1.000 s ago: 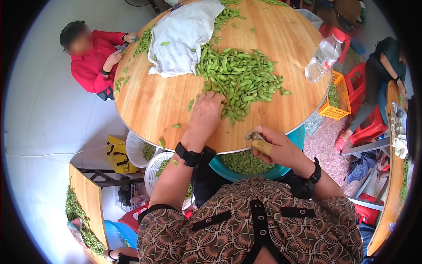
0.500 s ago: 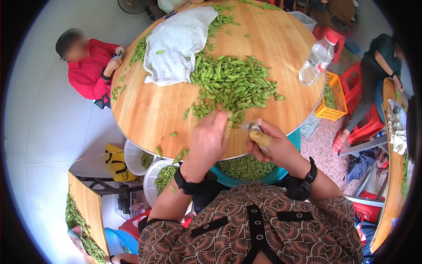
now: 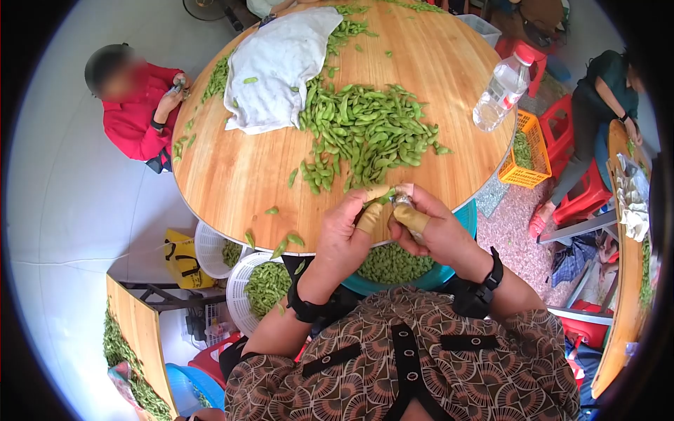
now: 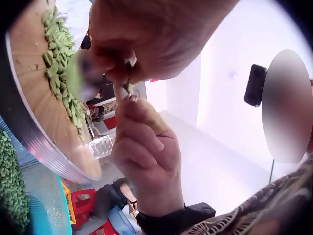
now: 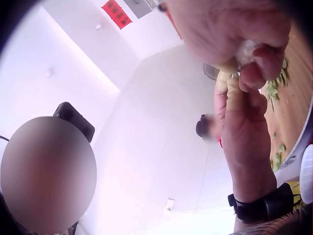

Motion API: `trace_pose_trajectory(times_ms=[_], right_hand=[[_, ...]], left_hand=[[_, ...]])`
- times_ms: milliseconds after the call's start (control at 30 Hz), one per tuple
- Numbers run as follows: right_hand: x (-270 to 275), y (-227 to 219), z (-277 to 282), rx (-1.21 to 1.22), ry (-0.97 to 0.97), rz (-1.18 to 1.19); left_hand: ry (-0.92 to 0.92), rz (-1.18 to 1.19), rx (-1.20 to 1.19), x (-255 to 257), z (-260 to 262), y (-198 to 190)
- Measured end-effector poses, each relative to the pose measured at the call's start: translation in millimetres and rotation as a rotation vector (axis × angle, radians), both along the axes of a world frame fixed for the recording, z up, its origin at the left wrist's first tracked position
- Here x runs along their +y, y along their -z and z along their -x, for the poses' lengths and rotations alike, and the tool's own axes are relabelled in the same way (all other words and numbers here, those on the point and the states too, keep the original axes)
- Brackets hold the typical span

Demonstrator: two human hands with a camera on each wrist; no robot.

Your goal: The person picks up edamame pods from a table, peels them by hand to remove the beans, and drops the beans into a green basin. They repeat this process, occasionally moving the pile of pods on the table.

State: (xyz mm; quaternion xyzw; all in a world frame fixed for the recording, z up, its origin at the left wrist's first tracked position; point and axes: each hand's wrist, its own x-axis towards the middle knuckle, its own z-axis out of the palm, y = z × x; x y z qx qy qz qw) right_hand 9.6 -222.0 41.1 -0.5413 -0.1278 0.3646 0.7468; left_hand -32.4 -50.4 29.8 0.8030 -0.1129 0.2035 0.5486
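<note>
Over the near edge of the round table, my two hands meet fingertip to fingertip. My left hand [image 3: 344, 231] pinches a green soybean pod [image 3: 385, 198] between thumb and forefinger, both in tan finger covers. The right hand [image 3: 435, 228], its thumb covered likewise, grips a small silvery tool [image 3: 402, 201]; curled fingers hide most of it and I cannot tell its kind. Pod and tool come together between the hands. A whitish part [image 5: 248, 51] shows inside the right fist in the right wrist view. Just beyond lies a heap of pods [image 3: 372, 130] on the wooden table [image 3: 246, 175].
Under the table edge stand a teal basin [image 3: 460, 217] of green beans and a white basket [image 3: 239, 298] of more. A white cloth [image 3: 277, 67] covers pods at the back left. A water bottle [image 3: 502, 91] stands to the right. A person in red [image 3: 140, 119] sits at left.
My left hand has drawn back from the heap toward me and come up against the right hand with a pod. The right hand keeps hold of the tool nearly in place.
</note>
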Motion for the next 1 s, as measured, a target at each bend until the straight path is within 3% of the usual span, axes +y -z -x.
trace_pose_trajectory(times_ms=[233,333,400,433,567,633,800,867,1000], right_hand=[[-2,1,-1,0.005,-0.019,0.002],[-8,-4,2,0.073,-0.064,-0.055],[-11,-4,5,0.160,-0.099,-0.105],[-12,-2,3,0.256,-0.119,-0.114],[-14,8,-3,0.377,-0.148,-0.082],[-13,0,-2,0.317,-0.126,0.005],[-8,-1,10,0.066,-0.054,0.139],[-10,-6,11,-0.054,-0.067,0.168],[-11,-3,14,-0.119,-0.050,0.154]], left_hand=[[-0.050,-0.200,-0.025,0,6,-12],[-0.075,-0.294,-0.166,-3,15,-12],[0.156,0.404,0.438,4,18,-11],[0.263,0.696,0.479,5,15,-1],[0.230,0.698,0.640,6,14,-2],[-0.178,-0.586,-0.297,4,9,1],[-0.184,-0.626,-0.313,-7,17,-6],[-0.121,-0.332,-0.199,-9,17,-1],[-0.064,-0.111,-0.039,-15,17,3]])
